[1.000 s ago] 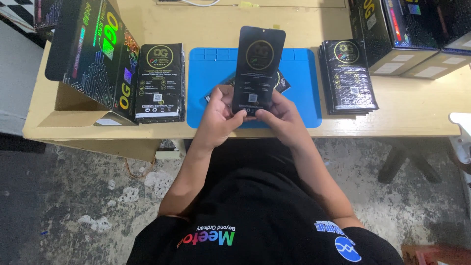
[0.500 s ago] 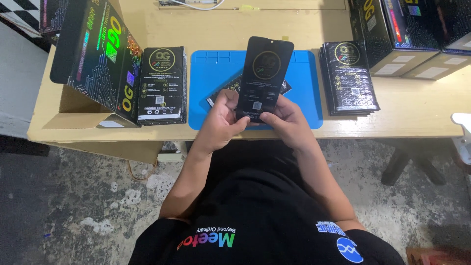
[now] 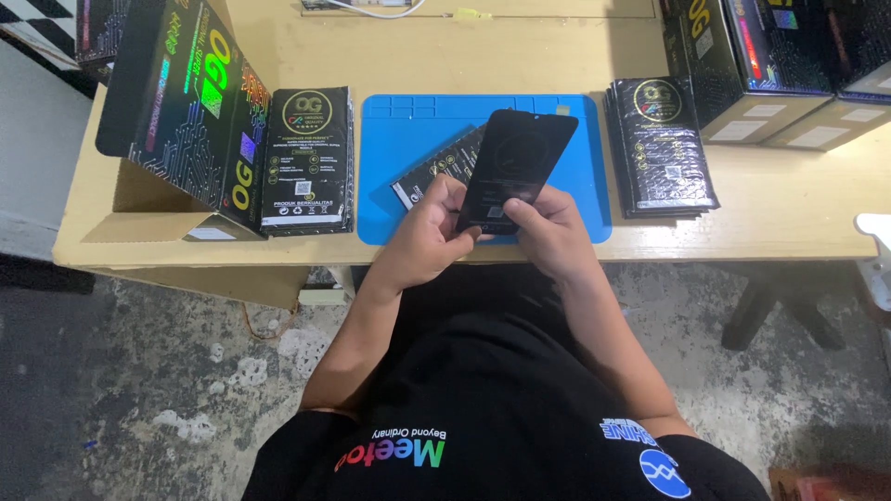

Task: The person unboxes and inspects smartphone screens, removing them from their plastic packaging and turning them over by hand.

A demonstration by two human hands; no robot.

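While both hands work over the near edge of the counter (image 3: 557, 56), the person holds a thin black panel (image 3: 516, 172), flat like a phone screen, tilted above the blue mat (image 3: 399, 148). The left hand (image 3: 429, 232) is closed on the lower left corner of the panel, thumb on its face, and the right hand (image 3: 549, 227) pinches the bottom edge at about 5 o'clock from the panel's middle. On the mat, at about 9 o'clock from the panel and partly hidden under it, lies a flat black packet (image 3: 434, 172). A stack of black packets (image 3: 306, 158) stands further at 9 o'clock beside an open printed box (image 3: 186, 102), and a second stack (image 3: 661, 144) lies at 3 o'clock, near more boxes (image 3: 770, 65). I judge that the step in hand is inspecting or turning the panel just above the mat. The next move seems to need a light grip on the edges only, and care to keep the face free of fingerprints.
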